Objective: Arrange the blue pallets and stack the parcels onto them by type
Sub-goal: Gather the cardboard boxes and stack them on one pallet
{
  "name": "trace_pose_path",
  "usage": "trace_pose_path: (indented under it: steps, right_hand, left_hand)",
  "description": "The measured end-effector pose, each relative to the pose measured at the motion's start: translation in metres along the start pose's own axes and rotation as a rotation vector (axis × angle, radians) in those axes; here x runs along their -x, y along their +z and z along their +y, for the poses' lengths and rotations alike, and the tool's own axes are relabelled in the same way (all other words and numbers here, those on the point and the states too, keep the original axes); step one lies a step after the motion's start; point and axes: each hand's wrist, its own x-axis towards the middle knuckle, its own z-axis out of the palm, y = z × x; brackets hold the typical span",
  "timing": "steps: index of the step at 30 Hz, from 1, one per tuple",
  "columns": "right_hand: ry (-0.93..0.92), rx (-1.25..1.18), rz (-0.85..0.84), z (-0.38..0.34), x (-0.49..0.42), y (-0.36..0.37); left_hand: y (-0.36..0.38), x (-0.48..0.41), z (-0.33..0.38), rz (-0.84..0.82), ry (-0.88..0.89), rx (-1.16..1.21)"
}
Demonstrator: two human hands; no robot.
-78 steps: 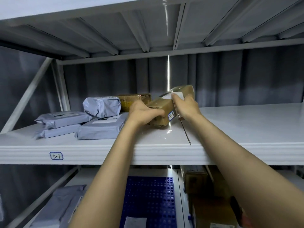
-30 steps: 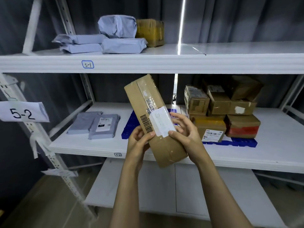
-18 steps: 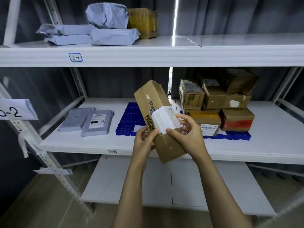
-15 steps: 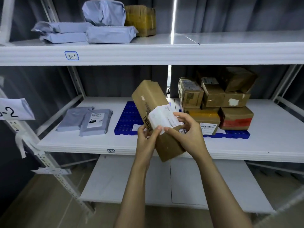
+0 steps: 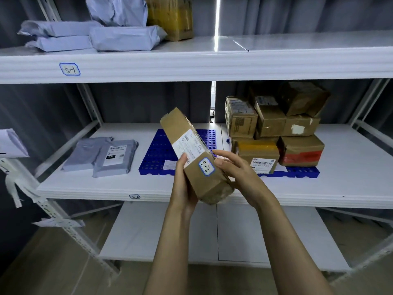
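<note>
I hold a long brown cardboard parcel [image 5: 192,154] tilted in front of the middle shelf, its white shipping label and a small blue-ringed sticker facing me. My left hand [image 5: 184,182] grips its lower left side; my right hand [image 5: 236,173] cups its right side. Behind it a blue perforated pallet [image 5: 155,154] lies on the middle shelf [image 5: 89,188], bare but for a paper slip. A second blue pallet [image 5: 297,172] to the right carries several stacked cardboard boxes [image 5: 274,128].
Two grey mailer bags [image 5: 102,155] lie left of the pallets. The top shelf [image 5: 212,62] holds several grey mailer bags [image 5: 119,35] and a yellow-taped box [image 5: 170,17]. A white bottom shelf [image 5: 212,231] sits below. Slanted rack braces stand at left and right.
I took the parcel down from the top shelf to the middle shelf's height. Since half a second ago I have turned it, so the sticker side now faces me.
</note>
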Motion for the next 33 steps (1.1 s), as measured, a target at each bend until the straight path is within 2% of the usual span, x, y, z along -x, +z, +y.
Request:
trace_pose_path:
  steps: [4, 8, 14, 17, 22, 33]
  right_hand:
    - [0.096, -0.151, -0.041, 0.001, -0.005, -0.007]
    - [0.145, -0.275, -0.043, 0.002, -0.010, -0.021]
    - [0.067, -0.319, 0.120, 0.006, -0.012, -0.037]
    - [0.012, -0.306, 0.234, 0.007, -0.015, -0.044]
    - [-0.115, -0.149, 0.360, -0.004, -0.017, -0.056]
    - [-0.065, -0.180, 0.356, -0.001, -0.037, -0.090]
  left_hand:
    - [0.007, -0.011, -0.006, 0.050, 0.004, 0.015]
    - [0.014, -0.022, -0.015, 0.069, -0.016, -0.080]
    - [0.025, -0.031, -0.023, 0.091, 0.043, -0.380]
    - [0.036, -0.035, -0.026, 0.120, 0.116, -0.457]
    - [0.062, -0.037, -0.030, 0.076, 0.169, -0.531]
    - [0.099, -0.066, -0.025, 0.141, 0.214, -0.472]
